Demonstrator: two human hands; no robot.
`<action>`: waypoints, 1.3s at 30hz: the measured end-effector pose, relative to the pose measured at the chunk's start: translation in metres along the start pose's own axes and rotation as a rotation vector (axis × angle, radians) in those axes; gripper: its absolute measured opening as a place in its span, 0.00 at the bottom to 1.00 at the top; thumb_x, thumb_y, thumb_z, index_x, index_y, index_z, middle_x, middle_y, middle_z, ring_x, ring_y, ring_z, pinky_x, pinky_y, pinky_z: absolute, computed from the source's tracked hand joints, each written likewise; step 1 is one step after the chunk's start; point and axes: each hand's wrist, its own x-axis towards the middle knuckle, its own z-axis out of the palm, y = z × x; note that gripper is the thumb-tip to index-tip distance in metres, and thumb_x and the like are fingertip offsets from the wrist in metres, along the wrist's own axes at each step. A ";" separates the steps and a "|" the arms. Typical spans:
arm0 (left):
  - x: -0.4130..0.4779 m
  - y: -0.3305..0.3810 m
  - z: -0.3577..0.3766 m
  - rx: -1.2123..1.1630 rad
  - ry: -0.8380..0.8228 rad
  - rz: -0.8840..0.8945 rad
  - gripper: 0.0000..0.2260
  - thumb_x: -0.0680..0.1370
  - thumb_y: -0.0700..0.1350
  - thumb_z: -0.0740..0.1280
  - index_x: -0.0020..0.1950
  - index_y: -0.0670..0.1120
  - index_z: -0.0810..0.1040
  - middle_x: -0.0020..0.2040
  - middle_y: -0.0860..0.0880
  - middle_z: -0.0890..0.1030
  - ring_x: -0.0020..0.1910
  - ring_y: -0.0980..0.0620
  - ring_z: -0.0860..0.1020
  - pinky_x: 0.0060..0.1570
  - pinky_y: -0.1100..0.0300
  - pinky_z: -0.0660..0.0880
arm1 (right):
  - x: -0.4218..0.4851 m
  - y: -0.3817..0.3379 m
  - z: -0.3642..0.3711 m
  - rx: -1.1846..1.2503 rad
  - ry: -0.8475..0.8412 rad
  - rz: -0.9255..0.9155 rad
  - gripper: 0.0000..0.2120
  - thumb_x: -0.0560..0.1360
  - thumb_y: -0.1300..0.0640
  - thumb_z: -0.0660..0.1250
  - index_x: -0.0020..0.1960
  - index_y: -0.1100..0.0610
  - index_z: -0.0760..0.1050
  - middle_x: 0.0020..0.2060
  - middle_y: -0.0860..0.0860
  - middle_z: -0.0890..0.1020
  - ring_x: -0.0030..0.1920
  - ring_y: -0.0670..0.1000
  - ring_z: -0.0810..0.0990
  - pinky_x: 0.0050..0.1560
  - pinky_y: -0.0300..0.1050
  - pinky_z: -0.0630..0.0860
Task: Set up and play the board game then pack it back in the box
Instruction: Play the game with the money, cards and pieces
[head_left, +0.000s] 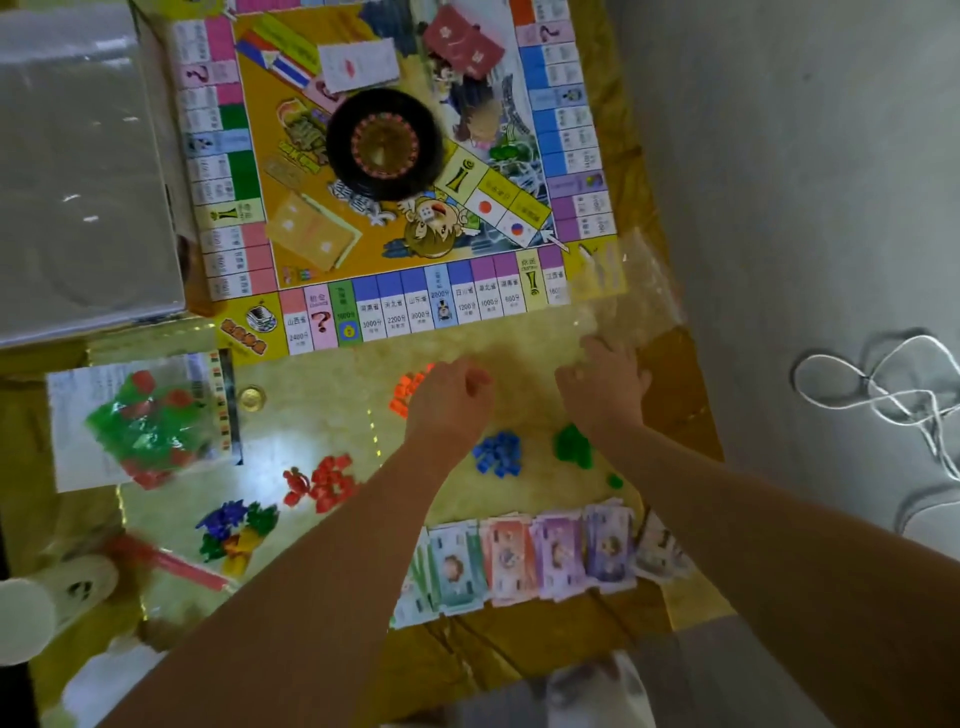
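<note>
Head view looks down on a glossy yellow table (322, 384) where the game board (395, 312) lies unfolded at the far side. A black roulette wheel (384, 143) stands at the board's middle, with a white card stack (358, 65), a red card stack (462, 41) and an orange card stack (311, 228) around it. A white die (427, 212) sits just near the wheel. Below the board's near edge, the left hand (452, 400) is clenched in a loose fist beside the orange pieces (408, 392); whether it holds anything cannot be told. The right hand (602, 379) has its fingers curled on the near edge of a clear plastic bag (628, 286) that covers the board's near right corner. Between the forearms lie the blue pieces (498, 453) and green pieces (571, 444), slightly apart. The red pieces (330, 480) lie left of the left forearm, with a mixed pile of pieces (234, 525) nearer still. A row of play money (530, 561) is fanned along the near edge. To the left, a bag of green and red pieces (150, 426) rests on a printed sheet (78, 452). A white cord (883, 384) lies on the grey floor.
</note>
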 end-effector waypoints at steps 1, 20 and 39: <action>0.000 0.002 0.000 -0.086 -0.008 -0.047 0.11 0.80 0.47 0.61 0.59 0.45 0.78 0.52 0.48 0.80 0.47 0.50 0.77 0.49 0.59 0.71 | -0.002 -0.002 -0.002 0.023 0.043 -0.083 0.21 0.78 0.55 0.59 0.70 0.57 0.68 0.70 0.51 0.68 0.71 0.53 0.62 0.70 0.54 0.56; -0.060 -0.113 -0.141 -1.181 0.434 -0.354 0.04 0.78 0.34 0.64 0.47 0.43 0.75 0.41 0.46 0.81 0.32 0.52 0.81 0.31 0.63 0.79 | -0.082 -0.183 0.036 0.691 -0.464 -0.247 0.06 0.76 0.63 0.68 0.53 0.59 0.76 0.42 0.53 0.81 0.34 0.43 0.79 0.34 0.33 0.74; -0.077 -0.210 -0.161 0.116 0.335 -0.295 0.20 0.76 0.39 0.63 0.69 0.43 0.71 0.66 0.39 0.69 0.64 0.39 0.67 0.63 0.50 0.66 | -0.112 -0.237 0.103 0.425 -0.455 -0.363 0.09 0.77 0.64 0.64 0.55 0.55 0.76 0.48 0.49 0.81 0.43 0.49 0.79 0.41 0.42 0.75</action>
